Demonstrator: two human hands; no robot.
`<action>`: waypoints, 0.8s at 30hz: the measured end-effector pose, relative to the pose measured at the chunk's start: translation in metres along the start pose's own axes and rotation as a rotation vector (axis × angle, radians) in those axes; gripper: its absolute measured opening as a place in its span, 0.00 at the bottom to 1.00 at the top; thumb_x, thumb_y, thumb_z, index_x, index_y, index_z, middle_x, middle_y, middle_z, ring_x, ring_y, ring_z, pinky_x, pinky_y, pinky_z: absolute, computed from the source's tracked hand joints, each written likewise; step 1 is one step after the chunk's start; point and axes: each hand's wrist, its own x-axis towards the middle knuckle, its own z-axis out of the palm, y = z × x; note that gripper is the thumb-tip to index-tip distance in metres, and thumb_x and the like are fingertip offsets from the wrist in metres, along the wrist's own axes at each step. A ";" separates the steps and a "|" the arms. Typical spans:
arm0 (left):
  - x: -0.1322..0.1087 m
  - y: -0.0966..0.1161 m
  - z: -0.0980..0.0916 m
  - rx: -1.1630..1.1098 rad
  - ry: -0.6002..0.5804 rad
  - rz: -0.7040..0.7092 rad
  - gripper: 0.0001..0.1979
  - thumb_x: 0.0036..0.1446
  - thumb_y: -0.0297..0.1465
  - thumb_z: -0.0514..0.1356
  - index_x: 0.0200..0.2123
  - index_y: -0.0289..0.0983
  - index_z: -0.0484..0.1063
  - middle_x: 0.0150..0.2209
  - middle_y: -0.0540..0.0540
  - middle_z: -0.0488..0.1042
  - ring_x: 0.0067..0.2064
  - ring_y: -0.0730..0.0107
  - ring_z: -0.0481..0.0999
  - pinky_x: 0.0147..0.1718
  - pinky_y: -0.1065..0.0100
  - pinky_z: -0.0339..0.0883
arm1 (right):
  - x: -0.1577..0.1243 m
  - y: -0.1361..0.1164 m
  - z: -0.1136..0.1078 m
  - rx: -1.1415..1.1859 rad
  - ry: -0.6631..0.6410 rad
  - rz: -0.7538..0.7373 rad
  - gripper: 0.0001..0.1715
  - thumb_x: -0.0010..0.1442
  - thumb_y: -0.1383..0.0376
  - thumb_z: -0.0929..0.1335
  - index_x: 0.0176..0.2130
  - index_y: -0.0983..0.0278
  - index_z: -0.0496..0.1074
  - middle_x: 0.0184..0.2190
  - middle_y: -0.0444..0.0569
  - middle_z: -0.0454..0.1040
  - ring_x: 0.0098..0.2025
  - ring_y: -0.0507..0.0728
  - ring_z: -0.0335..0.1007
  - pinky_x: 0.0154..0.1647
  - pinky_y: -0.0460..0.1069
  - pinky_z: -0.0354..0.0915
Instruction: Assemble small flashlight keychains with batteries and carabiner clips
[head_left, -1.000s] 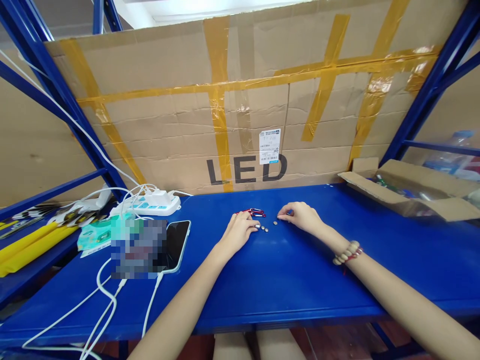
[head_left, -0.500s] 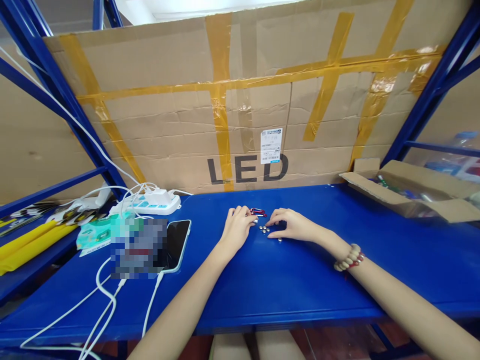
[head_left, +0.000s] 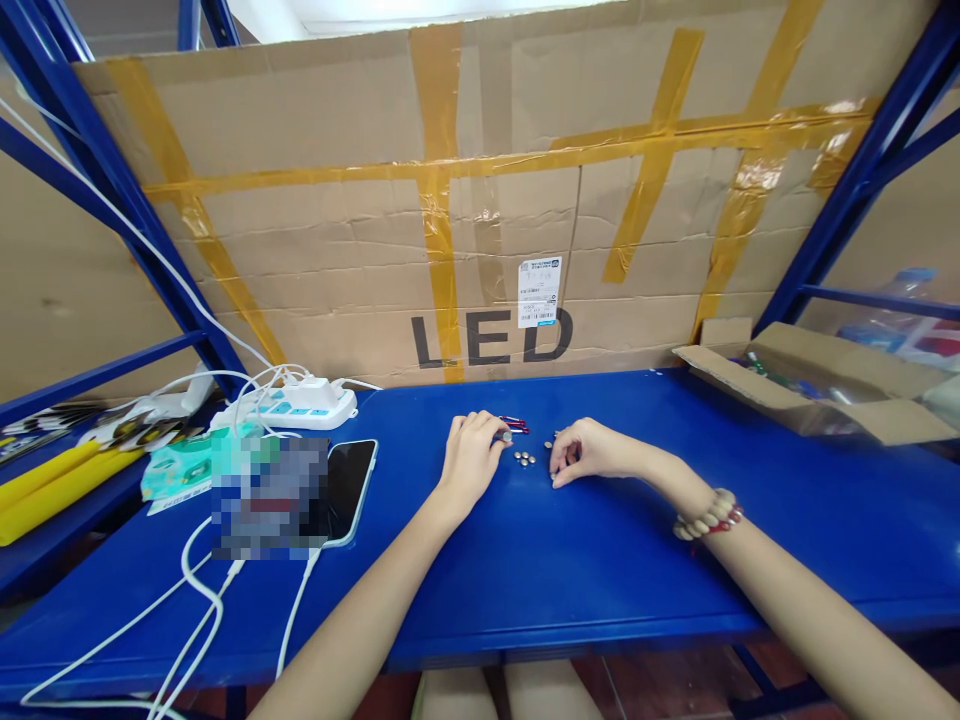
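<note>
Left of the discs [head_left: 524,461], I'm pinching a silvery piece [head_left: 507,437], left hand [head_left: 471,462]; right of them, right hand [head_left: 590,450] sitting half-curled; from here can't tell its hold.

Right wrist [head_left: 667,476]: bracelet [head_left: 703,523] of round beige beads, red band [head_left: 730,519] alongside. Hands [head_left: 471,460], forearms [head_left: 375,585] bare.

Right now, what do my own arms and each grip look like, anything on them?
Your left forearm and right forearm are bare, with no sleeves showing. On the right wrist is a bracelet of round beige beads, with a thinner red band beside it. The left grip and right grip are ungloved; I can't make out any rings.
</note>
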 end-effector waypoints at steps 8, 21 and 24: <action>0.000 0.004 -0.001 0.026 0.025 -0.025 0.07 0.53 0.30 0.60 0.28 0.37 0.63 0.30 0.52 0.71 0.35 0.70 0.68 0.37 0.67 0.55 | 0.004 -0.002 0.004 -0.123 0.112 0.028 0.16 0.50 0.54 0.69 0.30 0.64 0.75 0.27 0.48 0.76 0.27 0.52 0.69 0.27 0.45 0.61; -0.001 0.008 0.004 0.004 -0.010 -0.001 0.03 0.56 0.27 0.56 0.30 0.38 0.64 0.34 0.50 0.72 0.37 0.69 0.69 0.38 0.67 0.56 | 0.007 0.003 0.010 -0.106 0.152 0.032 0.17 0.51 0.54 0.68 0.35 0.65 0.74 0.27 0.47 0.74 0.28 0.52 0.68 0.27 0.45 0.61; -0.002 0.008 0.004 -0.001 -0.022 0.027 0.04 0.57 0.25 0.54 0.33 0.38 0.66 0.37 0.50 0.73 0.40 0.69 0.69 0.40 0.67 0.56 | 0.007 0.004 0.009 -0.150 0.166 -0.002 0.17 0.52 0.55 0.68 0.37 0.64 0.75 0.29 0.48 0.74 0.29 0.52 0.69 0.28 0.45 0.61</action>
